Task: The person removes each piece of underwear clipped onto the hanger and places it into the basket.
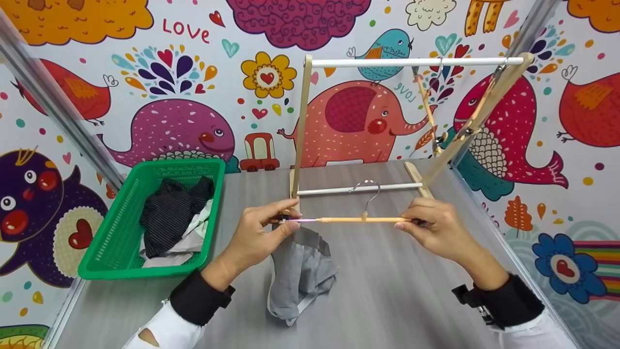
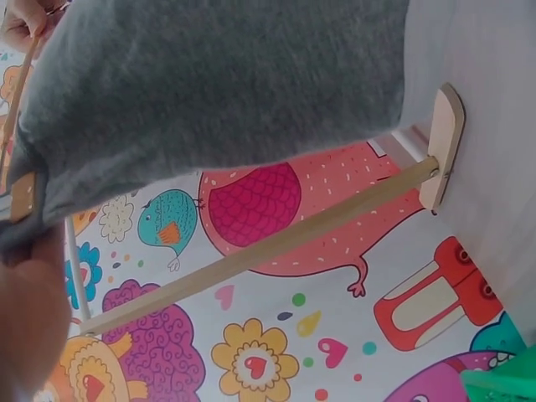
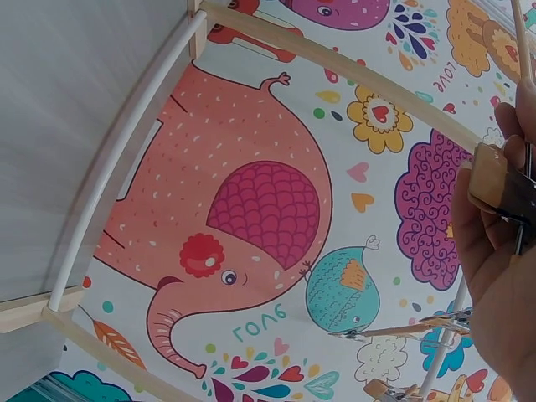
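A wooden clip hanger [image 1: 361,220] with a metal hook is held level over the table between both hands. At its left end my left hand [image 1: 256,232] pinches the clip, from which a piece of grey clothing [image 1: 302,276] hangs. That grey cloth fills the top of the left wrist view, its edge by a wooden clip pad [image 2: 23,197]. My right hand [image 1: 438,225] grips the hanger's right end, thumb and fingers around the clip there. In the right wrist view this clip [image 3: 494,180] has no cloth in it.
Left of the hands, a green basket [image 1: 85,261] holds dark striped and pale clothes [image 1: 169,218]. Behind the hanger stands a rack with a white top bar [image 1: 368,63] and wooden side posts [image 1: 301,126]. Two clip hangers [image 1: 426,106] hang towards its right end. Patterned walls surround the grey table [image 1: 387,300].
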### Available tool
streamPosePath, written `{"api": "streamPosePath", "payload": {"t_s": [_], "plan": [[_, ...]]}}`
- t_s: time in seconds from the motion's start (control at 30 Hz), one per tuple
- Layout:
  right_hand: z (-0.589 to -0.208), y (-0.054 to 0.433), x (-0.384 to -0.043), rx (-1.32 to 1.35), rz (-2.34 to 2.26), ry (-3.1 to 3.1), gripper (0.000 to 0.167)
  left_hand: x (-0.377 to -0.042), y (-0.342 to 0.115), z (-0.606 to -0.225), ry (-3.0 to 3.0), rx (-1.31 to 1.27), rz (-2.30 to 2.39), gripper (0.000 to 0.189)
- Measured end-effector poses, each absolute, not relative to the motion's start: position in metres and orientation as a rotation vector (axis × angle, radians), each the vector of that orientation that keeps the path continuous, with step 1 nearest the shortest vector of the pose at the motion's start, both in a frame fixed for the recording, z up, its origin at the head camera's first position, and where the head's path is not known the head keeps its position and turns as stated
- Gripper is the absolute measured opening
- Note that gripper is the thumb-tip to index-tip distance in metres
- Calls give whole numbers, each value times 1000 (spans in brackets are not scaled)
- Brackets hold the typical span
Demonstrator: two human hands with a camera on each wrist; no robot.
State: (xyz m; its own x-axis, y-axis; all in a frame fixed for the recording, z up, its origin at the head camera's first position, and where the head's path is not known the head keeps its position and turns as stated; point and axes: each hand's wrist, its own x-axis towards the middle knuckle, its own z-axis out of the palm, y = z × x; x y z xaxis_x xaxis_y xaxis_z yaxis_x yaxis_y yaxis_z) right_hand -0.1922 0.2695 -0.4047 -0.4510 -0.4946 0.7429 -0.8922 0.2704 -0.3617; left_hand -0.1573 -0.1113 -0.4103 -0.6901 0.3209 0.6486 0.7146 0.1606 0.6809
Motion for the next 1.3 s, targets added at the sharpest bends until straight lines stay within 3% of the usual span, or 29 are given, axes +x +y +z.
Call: {"api": "streamPosePath", "payload": {"t_s": [0.37, 1.03, 1.2, 1.3], "plan": [[-406, 270, -191, 1219, 1006, -2085, 30, -158, -109, -411, -2080, -973, -1551, 19], [-408, 272, -189, 1212, 990, -2103, 32, -160, -107, -413, -2015, -1043, -1493, 11], [-407, 272, -189, 1224, 989, -2100, 9, -161, -107, -412, -2009, -1024, -1486, 11], [-407, 271, -188, 1231, 983, -2093, 24, -161, -107, -412, -2003, -1017, -1473, 11]]}}
